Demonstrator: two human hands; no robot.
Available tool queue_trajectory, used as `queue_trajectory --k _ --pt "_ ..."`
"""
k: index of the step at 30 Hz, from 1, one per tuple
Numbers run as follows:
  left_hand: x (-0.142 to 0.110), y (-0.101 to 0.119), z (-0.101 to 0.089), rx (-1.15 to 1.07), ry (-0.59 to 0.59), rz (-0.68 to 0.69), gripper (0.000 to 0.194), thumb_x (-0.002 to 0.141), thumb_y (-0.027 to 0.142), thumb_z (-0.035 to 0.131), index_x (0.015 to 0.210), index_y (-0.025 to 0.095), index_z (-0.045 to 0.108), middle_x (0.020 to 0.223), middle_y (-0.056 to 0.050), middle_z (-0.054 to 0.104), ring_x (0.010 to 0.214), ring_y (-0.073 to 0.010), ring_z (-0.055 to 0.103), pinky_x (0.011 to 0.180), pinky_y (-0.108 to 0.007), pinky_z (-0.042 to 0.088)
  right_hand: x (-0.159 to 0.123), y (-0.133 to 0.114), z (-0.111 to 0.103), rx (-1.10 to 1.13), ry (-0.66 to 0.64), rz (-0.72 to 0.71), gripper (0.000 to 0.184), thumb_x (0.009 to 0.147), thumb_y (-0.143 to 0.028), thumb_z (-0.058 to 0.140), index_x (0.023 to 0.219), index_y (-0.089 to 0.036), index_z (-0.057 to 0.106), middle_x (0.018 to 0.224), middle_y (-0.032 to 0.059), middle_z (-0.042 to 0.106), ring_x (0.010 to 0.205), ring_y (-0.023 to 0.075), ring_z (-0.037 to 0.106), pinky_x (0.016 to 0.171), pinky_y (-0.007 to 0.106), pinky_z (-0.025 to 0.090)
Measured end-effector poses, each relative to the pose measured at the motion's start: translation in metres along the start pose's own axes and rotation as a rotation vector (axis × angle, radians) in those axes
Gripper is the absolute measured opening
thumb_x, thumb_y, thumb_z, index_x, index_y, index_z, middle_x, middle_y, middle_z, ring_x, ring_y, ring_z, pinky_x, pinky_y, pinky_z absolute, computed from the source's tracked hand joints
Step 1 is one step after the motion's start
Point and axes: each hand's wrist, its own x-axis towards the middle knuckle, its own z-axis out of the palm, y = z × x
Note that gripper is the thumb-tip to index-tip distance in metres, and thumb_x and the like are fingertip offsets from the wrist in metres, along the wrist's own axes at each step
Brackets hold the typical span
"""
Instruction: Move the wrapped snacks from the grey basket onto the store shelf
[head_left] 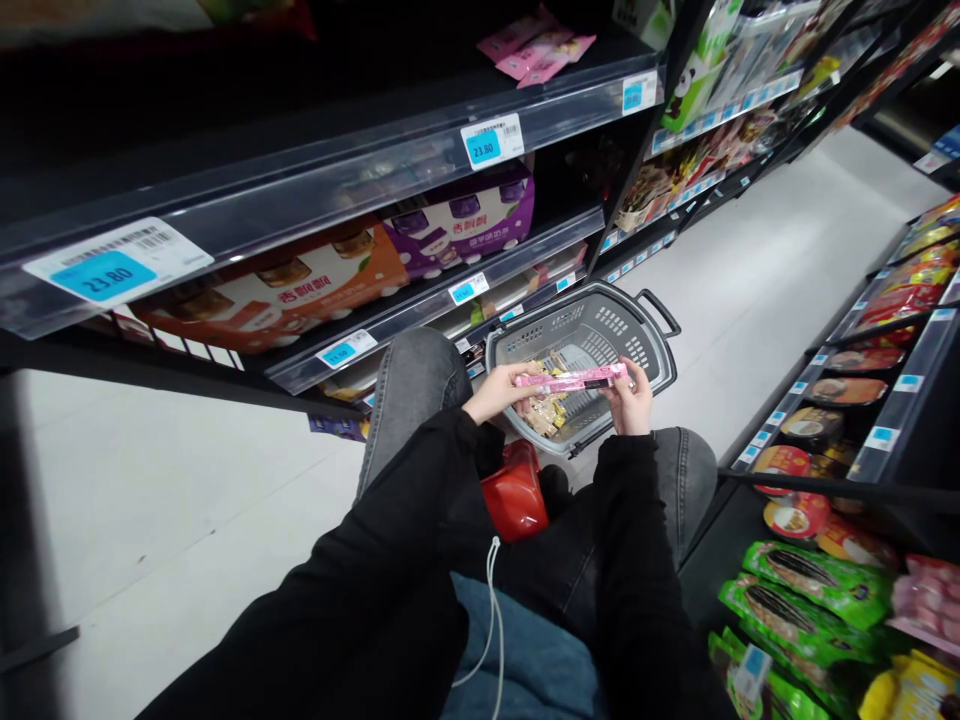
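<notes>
Head view, nearest first: two dark-sleeved arms run up from the bottom of the frame between grey-trousered knees [420, 400], with a red object [516, 492] between the legs at lower centre. Just right of centre, the left hand [487, 395] pinches one end of a thin pink packet [570, 380] and the right hand [630, 405] grips the other, so both hands are engaged and neither is free. The packet spans the opening of a grey basket [577, 340], seen nearly edge-on and not yet laid inside. Beneath it, some light-coloured small packs [551, 412] already lie in the basket, mostly towards its left; their count cannot be told. As far as shows, then, part of the loading looks done, while the packet in hand remains out. Beyond, at left and centre, an orange box [292, 285] and a purple box [472, 225] stand on a shelf, and pink sachets [536, 45] lie on the upper shelf at top centre; whether any of these are wanted cannot be told.
</notes>
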Motion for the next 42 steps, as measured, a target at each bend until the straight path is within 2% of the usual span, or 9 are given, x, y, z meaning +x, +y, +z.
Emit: queue_trajectory --k 5,10,13,15,18,24,33,38,42 --pt "0.001 0.0 -0.002 0.058 0.071 0.009 0.039 0.071 0.038 0.067 0.094 0.007 0.065 0.057 -0.003 0.062 0.049 -0.0148 0.061 0.049 -0.025 0.049 -0.001 -0.001 0.0 -0.031 -0.001 0.006 0.045 0.055 -0.032 0.075 0.094 -0.02 0.056 0.072 -0.0031 0.057 0.062 0.011 0.056 0.054 0.026 0.051" --pt "0.002 0.0 -0.003 0.198 0.071 0.065 0.032 0.073 0.034 0.064 0.093 0.009 0.067 0.061 -0.002 0.063 0.054 -0.0116 0.058 0.056 -0.022 0.045 0.003 0.007 -0.003 -0.122 0.117 -0.04 0.033 0.057 -0.032 0.072 0.081 -0.018 0.055 0.063 -0.0053 0.054 0.055 0.0091 0.051 0.049 0.022 0.045" --pt "0.0 0.001 0.002 0.395 -0.034 0.084 0.027 0.071 0.029 0.064 0.09 0.01 0.067 0.057 0.001 0.059 0.053 -0.0092 0.052 0.056 -0.019 0.038 0.004 0.014 -0.002 -0.191 0.109 -0.049 0.029 0.059 -0.032 0.069 0.081 -0.017 0.057 0.063 -0.0048 0.055 0.053 0.0086 0.049 0.048 0.021 0.043" --pt "-0.001 0.0 0.008 0.54 -0.125 0.079 0.02 0.072 0.03 0.063 0.077 0.011 0.067 0.051 0.003 0.052 0.05 -0.0079 0.046 0.053 -0.018 0.032 0.002 0.018 0.003 -0.251 0.059 -0.05 0.027 0.06 -0.03 0.068 0.081 -0.016 0.059 0.064 -0.0043 0.056 0.053 0.0084 0.048 0.05 0.021 0.041" --pt "-0.001 -0.005 0.016 0.624 -0.188 0.119 0.032 0.077 0.036 0.057 0.057 0.011 0.059 0.049 0.004 0.043 0.05 -0.0067 0.038 0.051 -0.019 0.026 -0.006 0.022 0.017 -0.302 -0.061 -0.028 0.023 0.059 -0.027 0.068 0.078 -0.016 0.062 0.064 -0.0038 0.058 0.055 0.0088 0.049 0.053 0.021 0.041" --pt "0.002 -0.008 0.016 0.388 -0.123 0.052 0.028 0.073 0.036 0.062 0.065 0.01 0.059 0.05 0.005 0.044 0.048 -0.0063 0.037 0.049 -0.018 0.027 -0.018 0.021 0.041 -0.328 -0.217 0.01 0.019 0.058 -0.023 0.07 0.076 -0.017 0.065 0.07 -0.0015 0.063 0.063 0.0118 0.054 0.062 0.024 0.044" --pt "-0.002 0.003 0.011 -0.049 -0.409 -0.231 0.032 0.062 0.03 0.075 0.085 0.009 0.066 0.077 -0.006 0.068 0.064 -0.0143 0.063 0.057 -0.02 0.045 0.004 0.011 0.002 -0.164 0.112 -0.052 0.033 0.058 -0.028 0.07 0.087 -0.017 0.061 0.061 -0.0046 0.059 0.055 0.0099 0.052 0.055 0.023 0.043" --pt "-0.007 0.007 0.008 -0.301 -0.385 -0.252 0.053 0.066 0.03 0.074 0.112 0.011 0.055 0.091 -0.012 0.068 0.072 -0.0178 0.066 0.059 -0.024 0.05 0.004 0.0 -0.004 -0.055 0.088 -0.004 0.028 0.054 -0.026 0.072 0.078 -0.017 0.061 0.057 -0.0057 0.055 0.05 0.0089 0.049 0.046 0.021 0.041" --pt "-0.006 0.007 0.003 -0.35 -0.175 -0.203 0.049 0.079 0.032 0.062 0.122 0.015 0.045 0.076 -0.008 0.068 0.05 -0.011 0.061 0.048 -0.019 0.048 0.002 -0.006 -0.007 0.016 -0.019 0.095 0.024 0.057 -0.031 0.071 0.074 -0.014 0.064 0.068 0.0016 0.062 0.059 0.0119 0.055 0.053 0.026 0.048"
